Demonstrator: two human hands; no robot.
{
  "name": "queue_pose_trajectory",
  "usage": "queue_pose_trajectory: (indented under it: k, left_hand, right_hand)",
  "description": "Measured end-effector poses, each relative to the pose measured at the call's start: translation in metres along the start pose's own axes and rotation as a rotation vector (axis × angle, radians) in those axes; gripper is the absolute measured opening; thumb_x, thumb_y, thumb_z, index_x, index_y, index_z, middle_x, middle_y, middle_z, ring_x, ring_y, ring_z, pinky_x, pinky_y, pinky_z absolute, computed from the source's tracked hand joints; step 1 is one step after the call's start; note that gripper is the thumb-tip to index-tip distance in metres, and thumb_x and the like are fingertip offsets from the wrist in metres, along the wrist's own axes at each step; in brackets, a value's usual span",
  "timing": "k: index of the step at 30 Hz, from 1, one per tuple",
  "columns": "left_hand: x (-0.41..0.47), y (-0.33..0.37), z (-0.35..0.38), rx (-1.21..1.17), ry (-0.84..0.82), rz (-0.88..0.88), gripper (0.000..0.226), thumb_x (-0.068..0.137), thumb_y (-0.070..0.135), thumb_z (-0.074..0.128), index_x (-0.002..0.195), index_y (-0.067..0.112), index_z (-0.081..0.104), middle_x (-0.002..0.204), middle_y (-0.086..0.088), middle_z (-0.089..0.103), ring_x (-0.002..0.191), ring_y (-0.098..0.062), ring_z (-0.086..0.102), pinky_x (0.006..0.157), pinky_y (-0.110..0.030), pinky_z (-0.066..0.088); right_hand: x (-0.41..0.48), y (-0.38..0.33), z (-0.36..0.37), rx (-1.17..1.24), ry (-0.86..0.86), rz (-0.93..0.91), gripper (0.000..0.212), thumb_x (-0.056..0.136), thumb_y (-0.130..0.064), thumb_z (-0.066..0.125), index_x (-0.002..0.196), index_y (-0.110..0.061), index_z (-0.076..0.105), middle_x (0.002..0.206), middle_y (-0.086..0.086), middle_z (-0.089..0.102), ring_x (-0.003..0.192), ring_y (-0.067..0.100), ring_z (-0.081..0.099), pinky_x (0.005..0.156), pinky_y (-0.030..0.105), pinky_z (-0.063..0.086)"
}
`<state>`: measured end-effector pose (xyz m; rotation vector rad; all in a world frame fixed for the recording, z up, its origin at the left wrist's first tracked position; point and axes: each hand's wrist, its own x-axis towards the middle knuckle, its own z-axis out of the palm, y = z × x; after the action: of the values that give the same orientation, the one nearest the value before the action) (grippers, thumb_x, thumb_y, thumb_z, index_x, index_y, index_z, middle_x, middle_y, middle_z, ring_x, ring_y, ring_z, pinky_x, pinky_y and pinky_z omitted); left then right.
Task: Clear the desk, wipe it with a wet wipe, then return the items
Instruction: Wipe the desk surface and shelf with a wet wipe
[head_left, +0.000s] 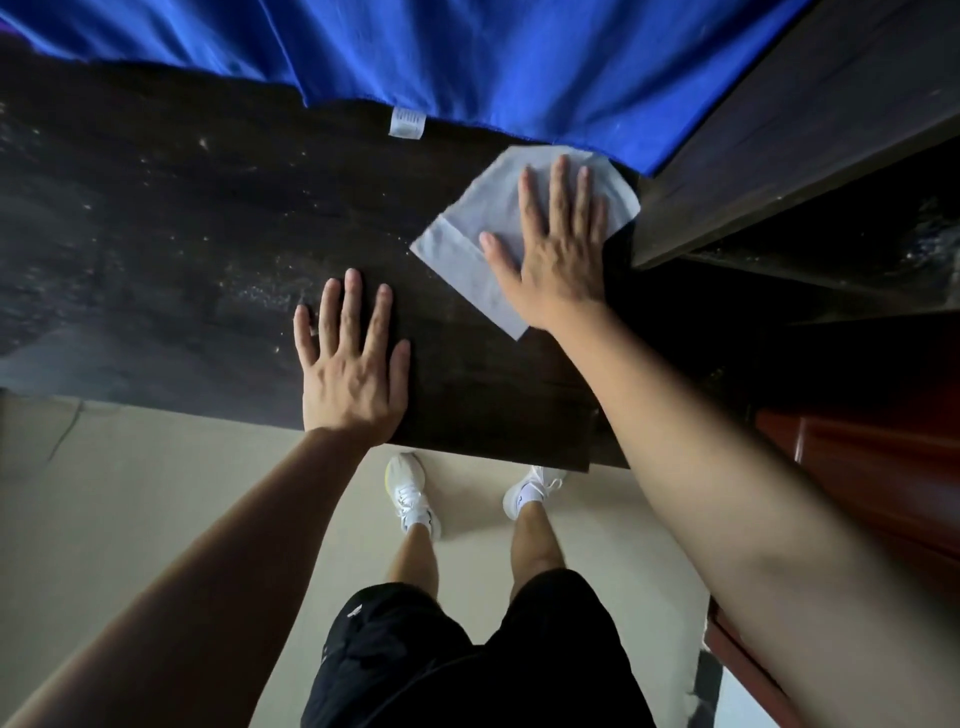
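A pale grey wet wipe (462, 254) lies spread flat on the dark wooden desk (182, 249), near its far right corner. My right hand (558, 244) presses down on the wipe with straight, spread fingers. My left hand (350, 364) rests flat on the bare desk near the front edge, fingers straight, holding nothing. The desk surface shows dust specks and a wet sheen on the left.
A blue cloth (467, 57) with a white label (408, 123) hangs along the desk's far edge. A dark wooden shelf unit (805, 156) rises at the right, and a reddish cabinet (872, 467) stands below it. Beige floor (156, 493) lies in front.
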<state>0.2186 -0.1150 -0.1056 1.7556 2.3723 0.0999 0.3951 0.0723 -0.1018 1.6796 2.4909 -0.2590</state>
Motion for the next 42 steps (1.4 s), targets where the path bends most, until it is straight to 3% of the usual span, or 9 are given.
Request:
queue_pose_trajectory:
  k: [10,14,19,25,28,31,36,39,42]
  left_hand:
    - [0.000,0.001,0.002,-0.018,-0.008,-0.006,0.063,0.101,0.049,0.025,0.157,0.022,0.016,0.166,-0.012,0.009,0.153,-0.030,0.003,0.121,-0.056,0.001]
    - [0.000,0.001,0.002,-0.012,0.001,0.003,0.063,0.101,0.048,0.027,0.157,0.021,0.019,0.165,-0.012,0.011,0.152,-0.031,0.006,0.121,-0.057,0.003]
    - [0.000,0.000,0.002,-0.010,0.007,0.008,0.062,0.102,0.049,0.026,0.157,0.021,0.021,0.165,-0.012,0.012,0.153,-0.030,0.006,0.121,-0.056,0.002]
    - [-0.001,-0.001,0.003,-0.004,0.001,0.017,0.063,0.101,0.050,0.025,0.156,0.021,0.021,0.165,-0.013,0.012,0.152,-0.031,0.008,0.121,-0.056,0.002]
    - [0.000,-0.001,0.003,0.010,-0.006,0.012,0.064,0.101,0.051,0.024,0.156,0.020,0.021,0.165,-0.013,0.012,0.152,-0.030,0.007,0.121,-0.057,0.003]
    - [-0.001,0.000,0.002,0.016,-0.010,0.013,0.066,0.100,0.054,0.022,0.156,0.019,0.022,0.165,-0.013,0.012,0.153,-0.030,0.006,0.121,-0.057,0.004]
    - [-0.004,0.001,-0.009,-0.026,0.000,0.050,0.072,0.100,0.060,0.022,0.156,0.015,0.024,0.165,-0.016,0.008,0.153,-0.031,0.004,0.120,-0.060,0.001]
    - [-0.006,-0.019,-0.018,-0.099,0.081,0.015,0.068,0.102,0.057,0.021,0.155,0.016,0.028,0.165,-0.017,0.011,0.153,-0.031,0.005,0.119,-0.060,-0.002]
    - [-0.002,-0.065,-0.031,-0.059,0.120,-0.116,0.069,0.101,0.057,0.018,0.155,0.016,0.026,0.164,-0.017,0.010,0.152,-0.031,0.005,0.119,-0.060,-0.001]
  right_hand:
    - [-0.140,0.026,0.027,-0.015,-0.019,-0.273,0.084,0.093,-0.078,0.031,0.161,-0.032,0.014,0.169,0.012,0.003,0.154,0.044,-0.004,0.121,0.062,0.011]
    - [-0.086,0.024,0.016,0.010,-0.013,-0.207,0.083,0.092,-0.077,0.032,0.160,-0.031,0.023,0.168,0.017,0.009,0.152,0.049,0.002,0.121,0.062,0.011]
    - [0.014,-0.022,-0.003,-0.001,-0.049,-0.081,0.083,0.091,-0.079,0.017,0.160,-0.033,0.009,0.168,0.016,-0.002,0.152,0.048,-0.005,0.121,0.062,-0.001]
    - [-0.053,-0.021,0.008,0.006,-0.011,-0.536,0.067,0.100,-0.061,0.038,0.158,-0.028,0.031,0.166,0.017,0.018,0.151,0.050,0.011,0.121,0.063,0.009]
    - [-0.099,0.013,0.012,-0.011,-0.045,-0.677,0.072,0.096,-0.066,0.042,0.158,-0.031,0.029,0.167,0.014,0.017,0.152,0.046,0.010,0.119,0.064,0.016]
    - [-0.082,0.025,0.012,0.012,-0.056,-0.583,0.076,0.092,-0.072,0.040,0.157,-0.033,0.030,0.167,0.014,0.016,0.153,0.045,0.009,0.121,0.063,0.014]
    - [0.010,-0.016,-0.006,-0.014,-0.115,-0.182,0.085,0.089,-0.080,0.019,0.160,-0.035,0.004,0.169,0.012,-0.009,0.153,0.043,-0.012,0.123,0.058,-0.004]
    - [0.033,-0.048,-0.011,-0.052,-0.120,-0.176,0.087,0.089,-0.080,0.014,0.160,-0.034,0.000,0.168,0.013,-0.011,0.152,0.044,-0.013,0.123,0.059,-0.005]
    - [0.005,-0.085,-0.003,-0.061,-0.126,-0.353,0.085,0.090,-0.078,0.008,0.161,-0.032,0.003,0.169,0.013,-0.008,0.152,0.046,-0.012,0.122,0.060,-0.007]
